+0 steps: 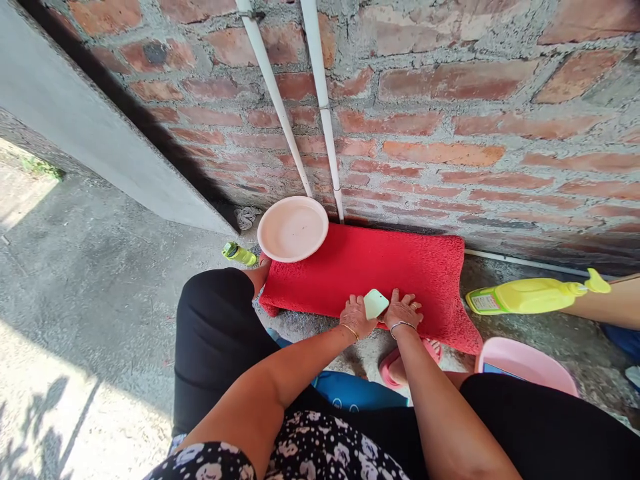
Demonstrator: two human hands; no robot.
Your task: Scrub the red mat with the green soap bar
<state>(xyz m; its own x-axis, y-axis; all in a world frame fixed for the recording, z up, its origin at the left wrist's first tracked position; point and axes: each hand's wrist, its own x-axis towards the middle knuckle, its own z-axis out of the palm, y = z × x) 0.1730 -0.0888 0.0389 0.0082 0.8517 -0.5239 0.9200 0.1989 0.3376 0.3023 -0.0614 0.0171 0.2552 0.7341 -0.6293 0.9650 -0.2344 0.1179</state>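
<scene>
A red rug (380,260) with a shaggy edge lies spread in front of me. My left hand (357,316) is closed around a pale green scrub brush (375,303) near the rug's front edge. The brush has rounded corners and a small hole at one end; its underside is hidden. Just right of it, my right hand (403,311) lies on the rug with its fingers spread, holding nothing. On the rug's back left corner sits a pale pink basin (294,228), its inside showing only small specks.
A yellow pump bottle (530,297) and a pink tub (533,363) are on the right. To the left lies a green bottle (239,253). Behind are a brick wall (440,127) and white pipes (325,127). A grey slab (115,127) leans at the left.
</scene>
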